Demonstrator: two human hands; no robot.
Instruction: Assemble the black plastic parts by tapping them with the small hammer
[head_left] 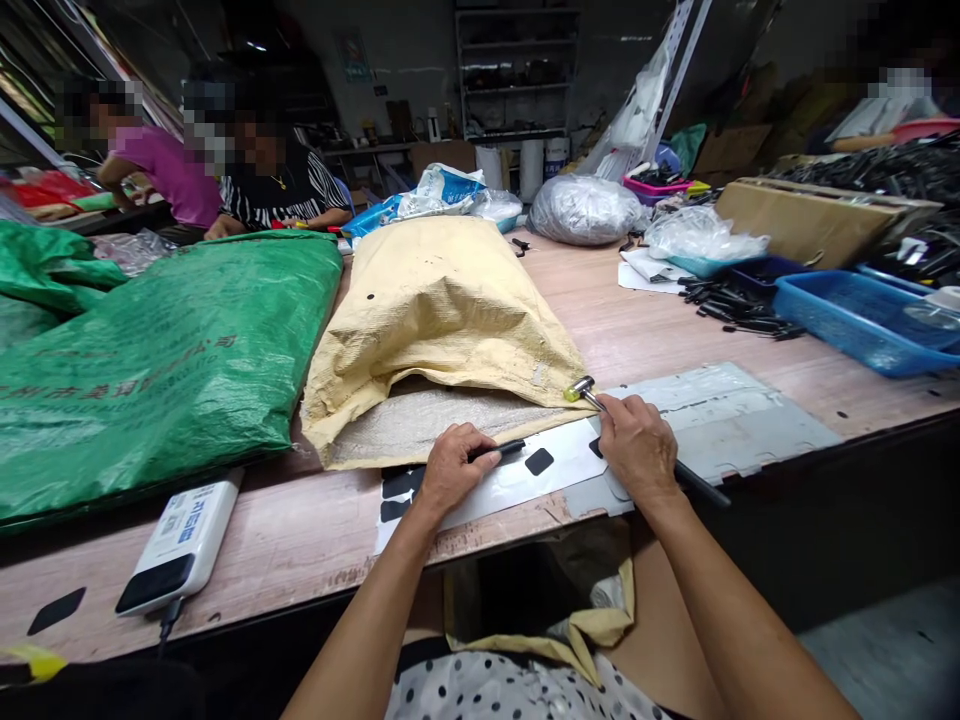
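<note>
My left hand (457, 465) is closed on a slim black plastic piece (510, 448) that points right over a white sheet (551, 445). Black rounded-square pads (538, 461) dot this sheet. In my right hand (639, 445) is a small hammer (581, 389) with a yellow-and-metal head; its black handle (701, 484) sticks out behind the hand. The hammer head is raised by the near right corner of a cream woven sack (450, 290). The sack's mouth gapes toward me, showing a whitish inside. A grey plate (739, 405) lies under and beside my right hand.
A green sack (172, 350) and a white power bank (184, 540) with a cable lie left. To the right are a pile of black parts (739, 308) and a blue basket (862, 320). An open sack (600, 620) hangs below the table edge. Two people sit across the table.
</note>
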